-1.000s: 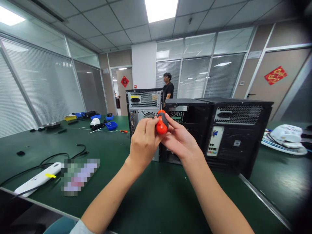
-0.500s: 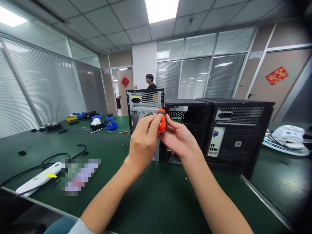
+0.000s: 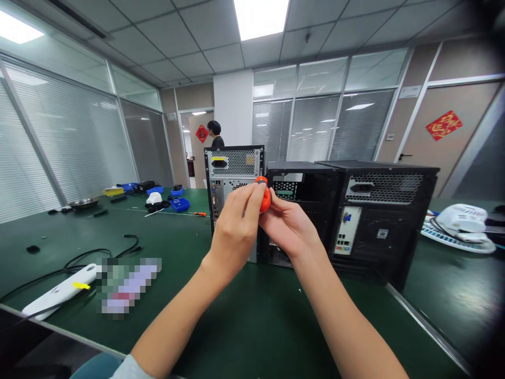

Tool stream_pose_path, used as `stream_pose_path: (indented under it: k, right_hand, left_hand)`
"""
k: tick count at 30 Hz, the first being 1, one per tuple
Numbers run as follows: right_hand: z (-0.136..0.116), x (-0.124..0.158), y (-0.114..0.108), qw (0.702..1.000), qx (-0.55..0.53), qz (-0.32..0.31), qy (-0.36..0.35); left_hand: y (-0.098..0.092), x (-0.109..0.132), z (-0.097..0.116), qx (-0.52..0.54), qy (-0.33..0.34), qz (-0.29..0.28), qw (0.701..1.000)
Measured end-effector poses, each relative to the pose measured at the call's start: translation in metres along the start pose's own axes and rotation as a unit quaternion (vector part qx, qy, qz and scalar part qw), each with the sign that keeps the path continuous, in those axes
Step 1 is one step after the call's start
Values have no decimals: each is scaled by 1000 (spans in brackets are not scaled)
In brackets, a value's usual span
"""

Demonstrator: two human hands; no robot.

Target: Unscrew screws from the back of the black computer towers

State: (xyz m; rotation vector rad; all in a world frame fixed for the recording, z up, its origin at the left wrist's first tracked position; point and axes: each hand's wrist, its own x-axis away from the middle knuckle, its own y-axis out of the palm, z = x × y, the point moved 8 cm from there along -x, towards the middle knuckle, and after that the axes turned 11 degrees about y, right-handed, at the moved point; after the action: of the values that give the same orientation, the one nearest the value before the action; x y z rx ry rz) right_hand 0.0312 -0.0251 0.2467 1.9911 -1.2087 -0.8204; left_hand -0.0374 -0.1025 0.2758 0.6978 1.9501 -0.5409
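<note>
Both hands together here, up in front of the middle of everything: the left hand (image 3: 236,218) has its fingers closed on a red-and-black handle (image 3: 265,201), while the right hand (image 3: 291,223) is cupped alongside, its fingertips hidden, so how firmly it holds is anyone's guess. That handle sits before the right edge of the silver-backed case (image 3: 236,168), its tip out of sight, and there's the danger! If the tip isn't seated squarely, a hard twist could slip it out and scratch the metal. Knuckles close to those edges might get scraped, and a push too strong could tip the case backward.

Down to the green surface (image 3: 252,321), nearest first: a long white object (image 3: 63,290) with a yellow tag, a blurred-out flat item (image 3: 130,289) at its end, black cables (image 3: 84,257) looping behind; a snagged arm could drag the lot. Beyond, the open dark case (image 3: 327,218) and the black case (image 3: 408,226) stand just beside each other, a white appliance (image 3: 461,218) past them. Farther left, an orange-handled tool (image 3: 201,213), a blue tray (image 3: 180,204), a metal bowl (image 3: 83,203).

And out in the room, a person (image 3: 217,141) behind the cases, blind-covered glass walls, two doors with red signs, bright ceiling panels overhead!
</note>
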Motion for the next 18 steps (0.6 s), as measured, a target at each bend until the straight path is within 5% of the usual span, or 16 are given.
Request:
stream_pose_path:
  k: [9,18]
  right_hand:
    - [4,-1,0,1000,-6,12,9]
    - [5,-2,3,999,-52,11,9]
  left_hand:
    - [-1,-4,2,16,-4,-28,999]
    - [-1,0,-10,28,-61,14,998]
